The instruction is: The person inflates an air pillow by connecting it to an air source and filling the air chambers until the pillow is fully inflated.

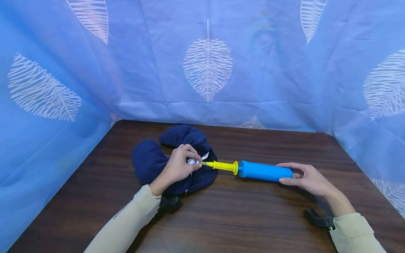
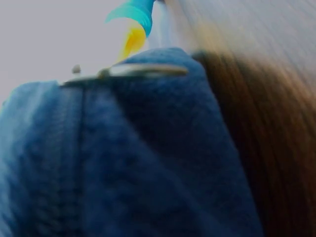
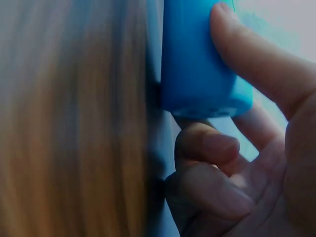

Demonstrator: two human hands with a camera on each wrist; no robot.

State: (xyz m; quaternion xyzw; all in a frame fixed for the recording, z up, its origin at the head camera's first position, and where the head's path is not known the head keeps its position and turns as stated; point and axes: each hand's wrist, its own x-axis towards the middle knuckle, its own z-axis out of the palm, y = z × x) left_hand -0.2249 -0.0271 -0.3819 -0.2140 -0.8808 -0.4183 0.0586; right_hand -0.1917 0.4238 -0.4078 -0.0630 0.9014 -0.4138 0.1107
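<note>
A navy U-shaped neck pillow (image 1: pixel 147 158) lies on the table, with a white inner part (image 1: pixel 205 156) showing at its opening. My left hand (image 1: pixel 181 163) pinches the pillow's white valve, mostly hidden by the fingers, right where the tip of a hand pump's yellow nozzle (image 1: pixel 223 166) meets it. The pump's blue barrel (image 1: pixel 265 171) stretches to the right, low over the table. Around its far end my right hand (image 1: pixel 308 179) holds on, thumb (image 3: pixel 247 54) along the side and two fingers curled below the base. A zipper (image 2: pixel 69 163) runs along the pillow's fabric in the left wrist view.
The dark wood-grain table (image 1: pixel 240 218) reaches back to a blue curtain (image 1: pixel 152 63) with white leaf prints, which hangs behind and at both sides. Black wrist straps (image 1: pixel 319 219) sit below the cream sleeves (image 1: pixel 129 218).
</note>
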